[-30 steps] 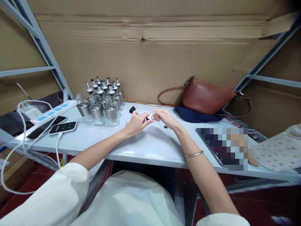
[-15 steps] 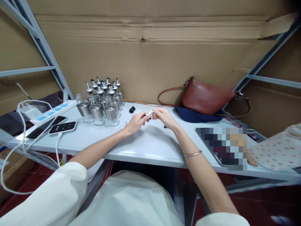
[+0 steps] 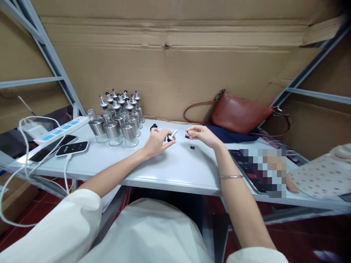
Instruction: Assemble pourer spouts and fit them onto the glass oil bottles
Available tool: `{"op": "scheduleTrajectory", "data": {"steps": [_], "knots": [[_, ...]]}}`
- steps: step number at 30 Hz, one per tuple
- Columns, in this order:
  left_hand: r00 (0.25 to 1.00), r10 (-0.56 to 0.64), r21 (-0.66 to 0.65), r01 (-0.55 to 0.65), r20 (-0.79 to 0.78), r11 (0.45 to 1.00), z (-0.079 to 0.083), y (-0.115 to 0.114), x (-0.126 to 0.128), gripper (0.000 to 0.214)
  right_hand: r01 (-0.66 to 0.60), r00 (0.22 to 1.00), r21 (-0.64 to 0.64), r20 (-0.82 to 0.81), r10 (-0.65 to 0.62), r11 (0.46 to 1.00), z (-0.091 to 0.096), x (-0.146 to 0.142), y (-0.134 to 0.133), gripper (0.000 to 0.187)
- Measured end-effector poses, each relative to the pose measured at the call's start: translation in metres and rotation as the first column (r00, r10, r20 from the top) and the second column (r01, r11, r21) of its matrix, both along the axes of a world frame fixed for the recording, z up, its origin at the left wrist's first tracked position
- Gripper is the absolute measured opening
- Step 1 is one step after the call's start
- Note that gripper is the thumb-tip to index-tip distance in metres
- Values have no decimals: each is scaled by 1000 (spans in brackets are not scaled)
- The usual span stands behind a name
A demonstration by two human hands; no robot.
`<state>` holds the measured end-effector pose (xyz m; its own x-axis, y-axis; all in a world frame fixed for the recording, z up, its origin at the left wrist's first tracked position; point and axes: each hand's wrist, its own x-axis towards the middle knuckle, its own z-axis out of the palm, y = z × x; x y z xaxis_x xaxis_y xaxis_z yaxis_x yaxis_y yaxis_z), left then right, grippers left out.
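Note:
My left hand (image 3: 159, 142) is closed on a silver pourer spout (image 3: 173, 135) with a dark base, its narrow tube slanting up to the right. Across a small gap, my right hand (image 3: 204, 136) pinches a small black piece (image 3: 187, 136), perhaps a spout cap. Below it on the table lie some tiny black pieces (image 3: 192, 147). More black parts (image 3: 154, 126) sit just behind my left hand, partly covered by it. To the left stand several glass bottles with steel bands; the front ones, such as this bottle (image 3: 129, 132), have open necks, while others behind carry pourers (image 3: 116, 104).
A white power strip (image 3: 63, 130), a phone (image 3: 52, 149) and a small white-edged device (image 3: 72, 149) with cables occupy the table's left. At right are a brown bag (image 3: 241, 111) on dark blue cloth (image 3: 223, 134), a tablet (image 3: 246, 168) and a dotted white item (image 3: 323, 175).
My hands have come apart: the right has moved to the right with the small black piece, while the left keeps the pourer spout, now in plain sight.

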<state>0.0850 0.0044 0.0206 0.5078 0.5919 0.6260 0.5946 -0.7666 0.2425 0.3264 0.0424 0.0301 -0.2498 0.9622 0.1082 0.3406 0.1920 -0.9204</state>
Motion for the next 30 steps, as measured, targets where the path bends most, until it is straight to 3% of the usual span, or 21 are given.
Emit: {"op": "scheduleTrajectory", "data": {"steps": [3, 11, 18, 24, 30], "knots": [[1000, -4, -5, 4, 2, 1000, 0, 0, 0, 26, 61, 939, -18, 340, -51, 998, -6, 4, 4, 12], [1000, 5, -37, -6, -28, 999, 2, -2, -1, 28, 151, 760, -23, 642, -101, 988, -7, 15, 7, 11], [1000, -1, -39, 1, -21, 999, 2, -1, -1, 28, 124, 671, -6, 737, -79, 992, -3, 22, 3, 8], [1000, -8, -46, 7, -30, 999, 3, -2, -1, 27, 110, 672, -35, 739, -48, 993, 1, 17, -2, 12], [999, -6, -45, 4, -39, 999, 3, -2, -1, 27, 105, 673, 33, 733, -96, 994, 2, 14, -3, 13]]}}
